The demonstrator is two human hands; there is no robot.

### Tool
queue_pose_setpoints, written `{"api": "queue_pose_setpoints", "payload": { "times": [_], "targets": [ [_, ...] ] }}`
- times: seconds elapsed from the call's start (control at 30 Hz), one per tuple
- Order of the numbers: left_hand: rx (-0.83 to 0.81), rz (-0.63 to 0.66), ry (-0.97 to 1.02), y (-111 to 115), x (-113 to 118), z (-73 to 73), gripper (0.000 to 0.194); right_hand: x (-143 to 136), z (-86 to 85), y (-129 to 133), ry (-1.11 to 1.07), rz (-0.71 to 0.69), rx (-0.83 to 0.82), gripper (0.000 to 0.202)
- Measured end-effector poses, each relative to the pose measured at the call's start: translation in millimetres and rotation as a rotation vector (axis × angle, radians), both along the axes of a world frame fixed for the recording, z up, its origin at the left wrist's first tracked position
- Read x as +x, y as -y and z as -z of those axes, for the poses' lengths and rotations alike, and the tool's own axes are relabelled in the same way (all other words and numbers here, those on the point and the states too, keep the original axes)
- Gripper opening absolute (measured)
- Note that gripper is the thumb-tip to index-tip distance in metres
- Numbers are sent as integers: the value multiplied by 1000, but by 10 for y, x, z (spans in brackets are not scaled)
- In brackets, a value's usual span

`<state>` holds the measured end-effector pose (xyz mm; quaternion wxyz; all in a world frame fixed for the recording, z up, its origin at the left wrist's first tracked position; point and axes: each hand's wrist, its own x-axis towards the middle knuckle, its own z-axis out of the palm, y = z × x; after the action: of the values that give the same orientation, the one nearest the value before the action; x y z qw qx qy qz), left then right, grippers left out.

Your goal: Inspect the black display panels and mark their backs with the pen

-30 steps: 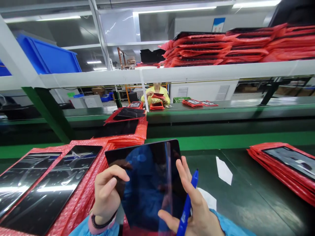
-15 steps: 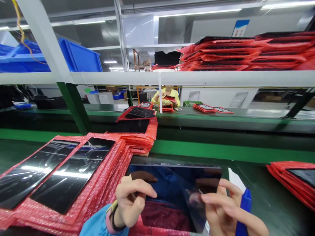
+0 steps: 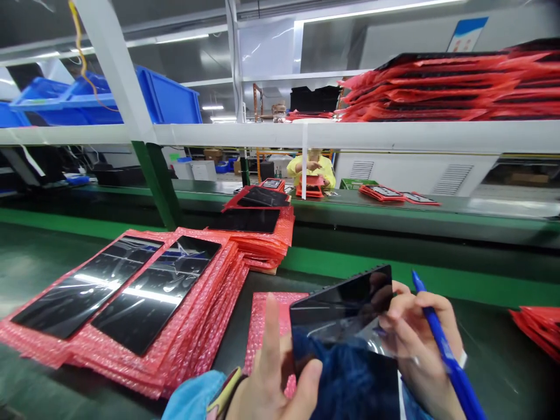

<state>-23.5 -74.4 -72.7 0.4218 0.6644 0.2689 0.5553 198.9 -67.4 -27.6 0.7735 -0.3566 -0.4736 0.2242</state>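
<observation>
A glossy black screen panel (image 3: 341,373) is tilted up in front of me, reflecting blue cloth. My left hand (image 3: 275,373) holds its left edge, thumb on the front, index finger pointing up. My right hand (image 3: 415,332) pinches at the right edge, with a blue pen (image 3: 441,344) tucked between its fingers, tip up. Something clear and shiny, perhaps film, shows by the right fingertips; I cannot tell if it is loose. Behind the panel lies a pink bubble-wrap sheet (image 3: 262,315), partly hidden.
To the left, two black panels (image 3: 155,297) lie on a stack of pink bubble-wrap sleeves (image 3: 219,315). Another sleeve pile (image 3: 266,248) stands beyond, and red-wrapped pieces (image 3: 540,332) lie at right. Overhead, a shelf (image 3: 271,133) carries blue bins (image 3: 170,96). A person in yellow (image 3: 326,169) works opposite.
The panel has turned from nearly level to slanted, its right side higher. My left index finger has straightened upward. The pen in my right hand now leans the other way, and the view has swung left.
</observation>
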Motion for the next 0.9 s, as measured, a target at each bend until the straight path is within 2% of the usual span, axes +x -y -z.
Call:
{"api": "queue_pose_setpoints", "payload": {
  "times": [0.07, 0.17, 0.33, 0.47, 0.53, 0.63, 0.73, 0.9],
  "targets": [
    [10, -29, -19, 49, 29, -36, 102, 8, 4, -74, -40, -72, -42, 28],
    [37, -12, -17, 80, 50, -73, 103, 10, 14, -157, -63, -108, -69, 30],
    [35, 76, -33, 89, 26, -112, 102, 69, 84, -220, -25, -79, -48, 32],
    [-1, 110, -9, 26, 55, -216, 89, 86, 126, -228, -30, -82, -52, 32],
    [-2, 162, 27, -33, 81, -299, 83, 72, 114, -221, -46, -65, -77, 33],
    [1, 337, 120, -127, 106, -421, 79, 51, 72, -202, -93, -32, -136, 35],
    [-101, 412, 273, -213, 124, -509, 74, 59, 39, -181, -157, -39, -197, 32],
    [-337, 305, 460, -348, 169, -612, 65, 80, -18, -139, -353, -57, -234, 24]
  ]
}}
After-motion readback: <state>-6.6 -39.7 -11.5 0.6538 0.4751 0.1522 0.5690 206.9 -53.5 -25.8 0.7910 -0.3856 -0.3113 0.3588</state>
